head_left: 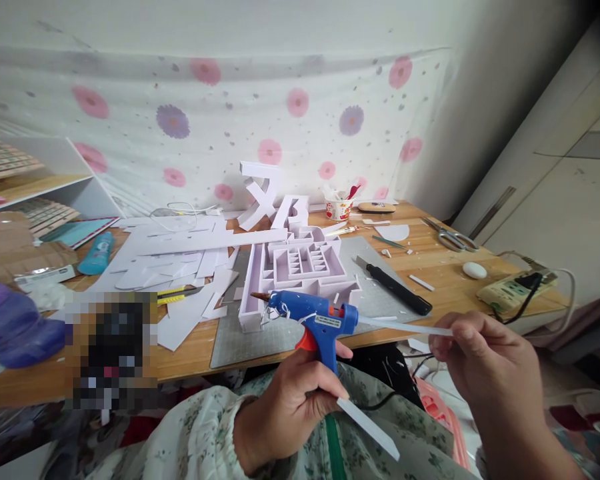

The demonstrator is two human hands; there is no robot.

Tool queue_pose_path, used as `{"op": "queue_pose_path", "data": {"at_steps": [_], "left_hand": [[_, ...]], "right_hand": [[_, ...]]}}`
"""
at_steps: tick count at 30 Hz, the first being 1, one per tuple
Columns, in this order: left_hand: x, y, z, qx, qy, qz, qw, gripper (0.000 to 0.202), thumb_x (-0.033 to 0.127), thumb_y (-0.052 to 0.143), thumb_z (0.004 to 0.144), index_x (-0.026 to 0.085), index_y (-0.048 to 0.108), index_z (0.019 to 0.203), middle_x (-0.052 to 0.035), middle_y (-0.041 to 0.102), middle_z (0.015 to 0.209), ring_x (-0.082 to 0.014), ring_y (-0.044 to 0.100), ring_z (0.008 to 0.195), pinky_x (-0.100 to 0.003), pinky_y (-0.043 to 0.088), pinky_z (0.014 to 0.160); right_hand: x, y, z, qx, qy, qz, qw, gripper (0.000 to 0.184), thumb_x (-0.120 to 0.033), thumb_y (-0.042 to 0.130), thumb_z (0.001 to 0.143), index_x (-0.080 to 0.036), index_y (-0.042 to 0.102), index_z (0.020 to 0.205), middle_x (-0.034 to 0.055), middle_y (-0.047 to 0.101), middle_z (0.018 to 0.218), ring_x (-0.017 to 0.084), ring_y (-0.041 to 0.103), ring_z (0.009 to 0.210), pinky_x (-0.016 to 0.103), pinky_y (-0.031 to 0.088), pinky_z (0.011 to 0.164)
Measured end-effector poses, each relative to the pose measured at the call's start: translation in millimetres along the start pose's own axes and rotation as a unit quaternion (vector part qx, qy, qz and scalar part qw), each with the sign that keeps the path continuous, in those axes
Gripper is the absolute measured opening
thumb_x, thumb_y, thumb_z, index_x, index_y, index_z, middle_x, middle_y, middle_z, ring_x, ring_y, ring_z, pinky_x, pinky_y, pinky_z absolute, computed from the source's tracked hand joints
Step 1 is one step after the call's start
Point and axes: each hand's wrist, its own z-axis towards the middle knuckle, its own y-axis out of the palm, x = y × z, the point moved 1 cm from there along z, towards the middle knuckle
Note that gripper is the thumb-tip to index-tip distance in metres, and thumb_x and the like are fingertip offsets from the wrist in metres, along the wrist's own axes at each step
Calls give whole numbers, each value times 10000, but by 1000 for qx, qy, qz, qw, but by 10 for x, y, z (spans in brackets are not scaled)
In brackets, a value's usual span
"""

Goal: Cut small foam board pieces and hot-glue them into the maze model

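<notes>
My left hand (300,400) is closed around the handle of a blue hot glue gun (305,309), whose nozzle points left. A short white foam board strip (367,427) also sticks out from under that hand's thumb. In my right hand (493,373), thumb and fingers pinch the end of a long translucent glue stick (405,325). The stick's other end reaches the back of the gun. Behind the gun, a white foam board structure (307,263) with walled compartments rests on a grey cutting mat (290,347). The gun hides part of its front.
White board offcuts (165,247) and a yellow cutter (177,295) lie left. A black utility knife (399,288) lies on the mat's right side. Scissors (450,237), a power strip (517,288) and a patterned cup (339,208) stand farther right and back. White board letter shapes (260,200) stand behind.
</notes>
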Motion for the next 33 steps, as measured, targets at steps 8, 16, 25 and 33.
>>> {"op": "queue_pose_path", "data": {"at_steps": [8, 16, 25, 33], "left_hand": [[-46, 24, -46, 14, -63, -82, 995, 189, 356, 599, 930, 198, 665, 848, -131, 664, 1185, -222, 652, 1036, -352, 484, 899], [-18, 126, -15, 38, -111, -217, 969, 279, 429, 658, 879, 171, 667, 775, -111, 670, 1053, -209, 625, 988, -352, 457, 909], [-90, 156, -48, 37, -163, -309, 936, 360, 466, 760, 784, 160, 608, 670, -21, 584, 776, -121, 548, 738, -257, 434, 736], [-202, -441, 9, 230, -182, 49, 955, 150, 308, 659, 875, 172, 634, 818, -10, 639, 765, -141, 599, 725, -245, 475, 681]], "right_hand": [[-14, 73, -26, -17, -2, 17, 1000, 308, -364, 739, 817, -223, 615, 573, -5, 515, 497, 142, 462, 481, 249, 391, 440], [305, 597, -223, -233, 109, 107, 961, 626, -659, 798, 636, -250, 705, 1101, 83, 712, 898, 251, 670, 789, 369, 559, 714], [394, 1018, -340, -200, 283, 171, 922, 393, -468, 806, 700, -200, 748, 982, 105, 736, 934, 253, 692, 834, 379, 568, 784], [138, 590, -146, -147, 165, 88, 971, 256, -342, 815, 676, -184, 707, 846, 24, 633, 751, 124, 541, 514, 249, 483, 465]]}}
